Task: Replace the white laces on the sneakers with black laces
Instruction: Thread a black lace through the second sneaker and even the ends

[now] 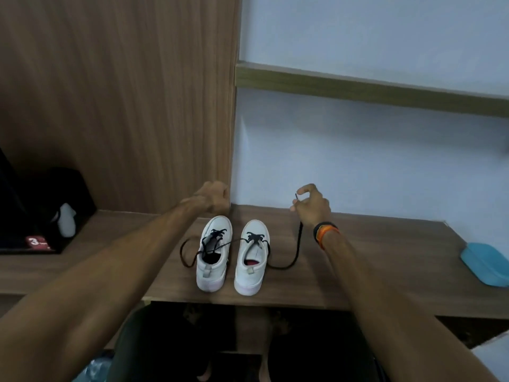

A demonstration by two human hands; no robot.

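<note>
The fingers of the right hand pinch the tip of a black lace, holding it up and out past the toe of the right sneaker; from there the lace hangs down, loops on the wooden surface just beside that sneaker's heel and runs into its eyelets, which suggests the hand is drawing the slack through. The left hand is curled into a fist beyond the left sneaker, up against the wooden panel; a thin black strand seems to drop from it toward the shoes, so it likely pulls the other end, though I cannot tell that for certain. Both white sneakers stand side by side, toes away from the person, already showing black lacing across their front eyelets; one strand crosses from the left sneaker to the right one, and another loop lies just left of the left sneaker. No white laces show. Well to the right of the sneakers lies a blue lidded case, closed, contents hidden. Far left of them, a dark box holds a pale object, too dim to identify.
</note>
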